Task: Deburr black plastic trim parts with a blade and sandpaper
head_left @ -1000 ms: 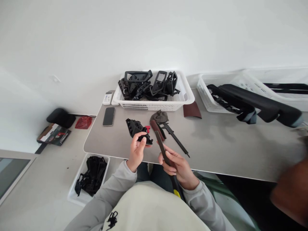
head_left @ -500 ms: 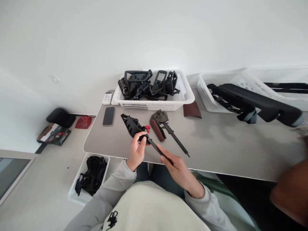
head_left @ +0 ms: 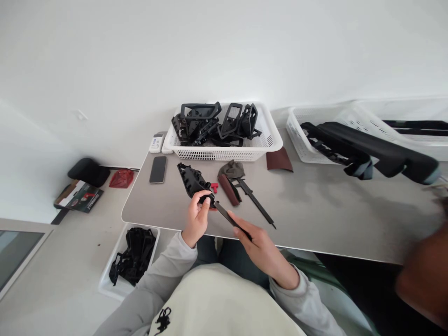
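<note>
My left hand [head_left: 198, 217] pinches the near end of a black plastic trim part [head_left: 192, 179], which slants away over the table. In my right hand [head_left: 257, 245] is a long, flat, dark metal file [head_left: 226, 214], its tip at the near end of the part. Whether the tip touches the part I cannot tell. Just beyond my hands lie a small red T-shaped piece [head_left: 214, 187], a dark red folded case [head_left: 229, 190], a crumpled grey-brown cloth [head_left: 232, 169] and a dark caliper [head_left: 258, 204].
A white basket [head_left: 224, 153] of black plastic frames stands at the back. Left of it lies a phone [head_left: 157, 169]. Long black trim parts [head_left: 378, 147] rest across another basket [head_left: 304, 149] at right. Below, a white bin [head_left: 105, 282] holds black parts. Another person's arm [head_left: 425, 275] is at right.
The black plastic part has tilted slightly and shifted a little in my left hand. The file tip has drawn back slightly from its near end. My right hand has barely moved.
</note>
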Demonstrator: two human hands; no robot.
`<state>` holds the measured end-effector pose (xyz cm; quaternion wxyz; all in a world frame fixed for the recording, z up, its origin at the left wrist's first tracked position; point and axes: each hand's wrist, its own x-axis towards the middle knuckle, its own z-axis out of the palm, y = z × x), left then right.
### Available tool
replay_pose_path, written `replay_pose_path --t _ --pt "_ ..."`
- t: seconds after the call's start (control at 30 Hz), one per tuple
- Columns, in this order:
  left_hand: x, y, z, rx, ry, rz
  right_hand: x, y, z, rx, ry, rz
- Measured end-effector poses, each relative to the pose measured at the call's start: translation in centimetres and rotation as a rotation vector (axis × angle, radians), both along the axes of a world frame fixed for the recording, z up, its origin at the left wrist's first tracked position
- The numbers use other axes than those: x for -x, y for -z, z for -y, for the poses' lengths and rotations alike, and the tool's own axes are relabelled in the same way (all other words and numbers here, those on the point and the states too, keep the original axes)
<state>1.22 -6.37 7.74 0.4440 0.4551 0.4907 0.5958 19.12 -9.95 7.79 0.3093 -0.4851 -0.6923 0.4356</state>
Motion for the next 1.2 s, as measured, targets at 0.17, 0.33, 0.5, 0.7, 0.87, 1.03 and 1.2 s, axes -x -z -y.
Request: replay_pose_path --t 0.17,0.33,0.5,0.7,0.87,1.03,1.2 --pt "0.3 0.2 -0.2 0.041 -0.045 0.068 -0.3 0.2 0.0 0.024 -0.004 -0.019" --pt "0.3 0.7 -0.5 0.103 0.001 0.184 0.1 -0.1 -0.1 0.03 -0.008 -0.052" --pt "0.7 0.7 -0.7 0.169 0.045 0.34 0.0 0.4 0.0 0.148 -0.006 -0.219" --pt "0.4 0.2 -0.8 0.246 0.202 0.542 1.2 1.3 -0.5 0.278 0.16 -0.611" --pt "0.0 0.0 -0.3 0.324 0.347 0.598 2.4 1.4 -1.1 0.333 0.225 -0.711" --pt "-0.3 -1.0 0.0 0.295 0.38 0.653 2.9 1.1 -1.0 0.376 0.242 -0.711" --pt "-0.5 -0.9 -0.1 0.351 0.345 0.685 2.8 1.2 -1.1 0.37 0.262 -0.68"
